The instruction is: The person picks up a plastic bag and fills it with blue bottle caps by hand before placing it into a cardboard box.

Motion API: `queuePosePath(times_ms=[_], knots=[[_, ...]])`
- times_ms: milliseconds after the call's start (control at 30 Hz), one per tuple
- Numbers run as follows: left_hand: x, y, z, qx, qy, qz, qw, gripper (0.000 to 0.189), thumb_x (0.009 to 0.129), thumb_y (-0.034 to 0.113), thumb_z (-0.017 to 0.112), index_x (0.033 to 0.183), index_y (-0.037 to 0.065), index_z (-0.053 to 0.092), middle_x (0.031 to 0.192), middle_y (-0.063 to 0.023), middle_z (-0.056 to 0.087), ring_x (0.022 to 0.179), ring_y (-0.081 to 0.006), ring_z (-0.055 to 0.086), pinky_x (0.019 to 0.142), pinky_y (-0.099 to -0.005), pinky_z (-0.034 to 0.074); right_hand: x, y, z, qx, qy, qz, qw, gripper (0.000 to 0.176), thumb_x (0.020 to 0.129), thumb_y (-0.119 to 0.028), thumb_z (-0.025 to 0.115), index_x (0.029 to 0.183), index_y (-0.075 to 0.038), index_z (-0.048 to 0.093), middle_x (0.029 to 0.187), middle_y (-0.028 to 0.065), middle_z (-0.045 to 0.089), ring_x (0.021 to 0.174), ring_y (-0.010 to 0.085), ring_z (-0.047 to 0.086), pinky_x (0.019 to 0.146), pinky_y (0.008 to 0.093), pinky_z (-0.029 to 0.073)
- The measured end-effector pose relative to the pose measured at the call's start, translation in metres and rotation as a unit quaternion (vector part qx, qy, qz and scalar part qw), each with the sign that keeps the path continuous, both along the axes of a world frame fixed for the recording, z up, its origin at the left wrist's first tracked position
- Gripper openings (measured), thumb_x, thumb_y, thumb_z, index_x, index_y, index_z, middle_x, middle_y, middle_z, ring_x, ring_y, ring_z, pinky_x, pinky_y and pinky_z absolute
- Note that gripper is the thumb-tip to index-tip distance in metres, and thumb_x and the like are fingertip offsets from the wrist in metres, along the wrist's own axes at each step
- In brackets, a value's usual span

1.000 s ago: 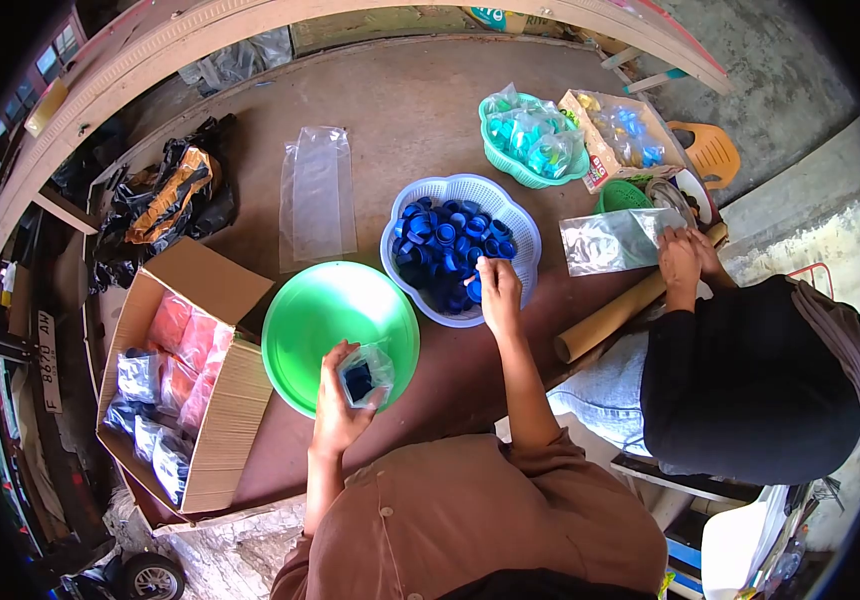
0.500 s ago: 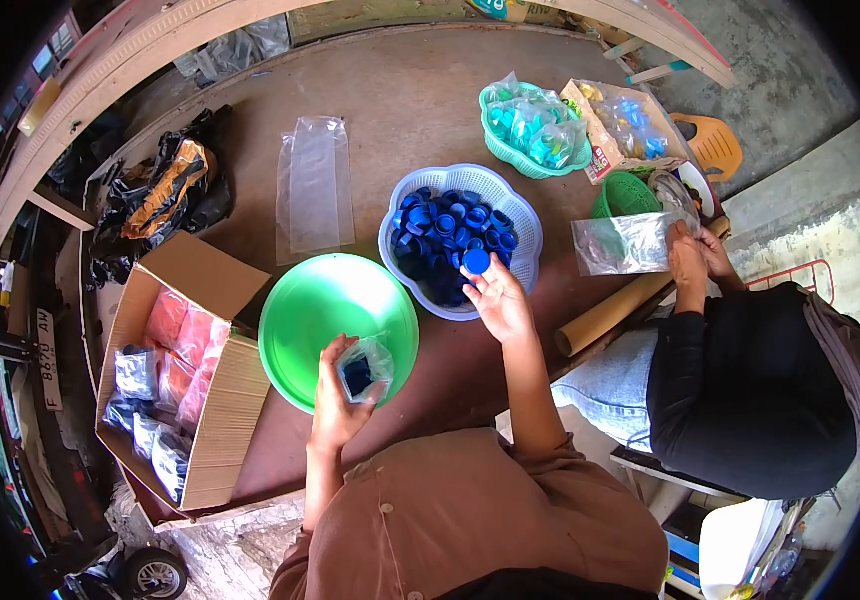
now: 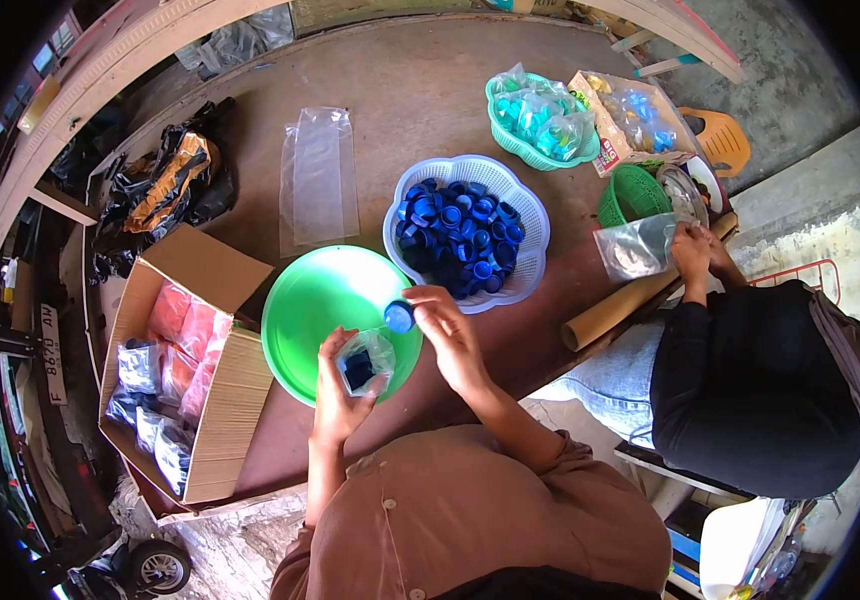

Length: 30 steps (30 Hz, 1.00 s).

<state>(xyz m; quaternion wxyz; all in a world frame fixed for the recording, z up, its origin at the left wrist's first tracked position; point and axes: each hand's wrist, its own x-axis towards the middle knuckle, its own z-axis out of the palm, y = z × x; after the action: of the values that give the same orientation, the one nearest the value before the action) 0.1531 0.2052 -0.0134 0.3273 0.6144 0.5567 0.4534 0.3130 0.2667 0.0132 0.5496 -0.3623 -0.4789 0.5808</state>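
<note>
My left hand (image 3: 338,402) is wrapped round a clear plastic bag (image 3: 378,358) with dark blue caps inside, its mouth facing up. The bag is over the near rim of a green basin (image 3: 295,325). Between the fingertips of my right hand (image 3: 448,345) is a blue bottle cap (image 3: 399,317), just up and to the right of the bag and apart from it. Beyond my right hand, a pale lavender basket (image 3: 533,215) holds many loose blue caps (image 3: 460,235).
A cardboard box (image 3: 225,430) with filled bags stands at left. Flat clear bags (image 3: 320,180) lie behind the basin. Farther right are a mint basket (image 3: 515,150), a carton (image 3: 640,150) and a green basket (image 3: 630,195). A co-worker's hands (image 3: 695,260) hold a clear bag (image 3: 635,247).
My right hand has carried the blue cap from above the lavender basket leftward and nearer, to beside the bag. My left hand still holds the bag in nearly the same place.
</note>
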Motion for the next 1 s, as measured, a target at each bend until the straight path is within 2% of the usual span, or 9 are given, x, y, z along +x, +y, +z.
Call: queuePosePath(times_ms=[67, 167, 300, 367, 433, 533, 733, 900, 1000], knots=[[0.0, 0.001, 0.0, 0.005, -0.001, 0.001, 1.0, 0.081, 0.062, 0.001, 0.071, 0.128, 0.0, 0.024, 0.118, -0.0205, 0.044, 0.109, -0.0315, 0.047, 0.092, -0.0394, 0.039, 0.0, -0.004, -0.003, 0.095, -0.189, 0.023, 0.977, 0.01, 0.082, -0.013, 0.058, 0.079, -0.003, 0.06, 0.114, 0.0115, 0.051, 0.107, 0.0261, 0.048, 0.09, 0.0357, 0.036], [-0.002, 0.0, -0.006, 0.019, -0.019, -0.01, 1.0, 0.082, 0.064, 0.002, 0.071, 0.129, 0.001, 0.022, 0.118, -0.0198, 0.042, 0.108, -0.03, 0.047, 0.092, -0.0402, 0.038, -0.009, -0.015, -0.007, 0.299, -0.47, 0.15, 0.817, 0.014, 0.077, -0.022, 0.062, 0.079, -0.008, 0.064, 0.126, 0.013, 0.042, 0.121, 0.0368, 0.033, 0.097, 0.0492, 0.028], [0.0, 0.002, -0.006, 0.009, -0.025, -0.015, 1.0, 0.081, 0.064, 0.003, 0.071, 0.13, 0.001, 0.022, 0.119, -0.02, 0.041, 0.108, -0.0293, 0.046, 0.093, -0.0403, 0.038, 0.003, 0.003, -0.005, 0.266, -0.386, 0.115, 0.876, 0.013, 0.076, -0.02, 0.063, 0.079, -0.008, 0.064, 0.118, 0.0143, 0.05, 0.115, 0.0341, 0.042, 0.095, 0.0438, 0.032], [0.0, 0.001, -0.001, 0.005, -0.021, -0.008, 1.0, 0.081, 0.064, 0.003, 0.071, 0.129, 0.001, 0.022, 0.118, -0.0199, 0.042, 0.107, -0.029, 0.047, 0.092, -0.0401, 0.038, 0.023, 0.033, -0.015, 0.242, -0.35, 0.024, 0.905, 0.009, 0.075, -0.015, 0.065, 0.077, -0.006, 0.063, 0.088, 0.0091, 0.06, 0.084, 0.0251, 0.057, 0.075, 0.0362, 0.043], [0.0, 0.001, 0.0, 0.007, -0.015, -0.004, 1.0, 0.081, 0.064, 0.003, 0.072, 0.128, 0.001, 0.023, 0.117, -0.0207, 0.044, 0.107, -0.0301, 0.048, 0.092, -0.0394, 0.039, 0.05, 0.059, -0.031, 0.231, -0.512, -0.102, 0.821, 0.004, 0.069, -0.012, 0.064, 0.071, -0.009, 0.062, 0.075, 0.0082, 0.058, 0.073, 0.0276, 0.056, 0.063, 0.0392, 0.041], [0.001, 0.001, 0.001, 0.017, -0.008, -0.003, 1.0, 0.08, 0.064, 0.003, 0.073, 0.127, 0.0, 0.024, 0.116, -0.0216, 0.046, 0.107, -0.0313, 0.049, 0.092, -0.0389, 0.039, 0.078, 0.083, -0.062, 0.203, -0.65, -0.083, 0.728, 0.008, 0.064, -0.009, 0.064, 0.07, -0.014, 0.064, 0.074, 0.0063, 0.056, 0.074, 0.0253, 0.056, 0.062, 0.0397, 0.038], [0.0, 0.001, 0.003, 0.01, -0.01, 0.006, 1.0, 0.079, 0.064, 0.003, 0.073, 0.127, -0.001, 0.024, 0.116, -0.0221, 0.046, 0.107, -0.0318, 0.049, 0.092, -0.0394, 0.039, 0.079, 0.101, -0.08, 0.109, -0.601, -0.077, 0.788, 0.009, 0.062, -0.007, 0.062, 0.068, -0.014, 0.061, 0.077, 0.0062, 0.058, 0.073, 0.0263, 0.057, 0.064, 0.0414, 0.04], [-0.002, 0.0, 0.004, 0.014, -0.005, 0.002, 1.0, 0.079, 0.064, 0.003, 0.072, 0.127, -0.001, 0.025, 0.116, -0.0222, 0.046, 0.108, -0.032, 0.049, 0.092, -0.0394, 0.039, 0.072, 0.102, -0.069, 0.084, -0.681, -0.173, 0.707, 0.008, 0.065, -0.015, 0.066, 0.072, -0.012, 0.061, 0.074, 0.0075, 0.058, 0.075, 0.0266, 0.059, 0.066, 0.0412, 0.041], [-0.001, 0.001, 0.003, 0.021, -0.003, 0.002, 1.0, 0.078, 0.064, 0.003, 0.072, 0.126, -0.001, 0.025, 0.116, -0.022, 0.046, 0.108, -0.0319, 0.048, 0.092, -0.0393, 0.04, 0.076, 0.102, -0.073, 0.053, -0.705, -0.118, 0.697, 0.019, 0.066, -0.018, 0.068, 0.082, -0.009, 0.062, 0.076, 0.0088, 0.059, 0.076, 0.0274, 0.059, 0.068, 0.0426, 0.041]])
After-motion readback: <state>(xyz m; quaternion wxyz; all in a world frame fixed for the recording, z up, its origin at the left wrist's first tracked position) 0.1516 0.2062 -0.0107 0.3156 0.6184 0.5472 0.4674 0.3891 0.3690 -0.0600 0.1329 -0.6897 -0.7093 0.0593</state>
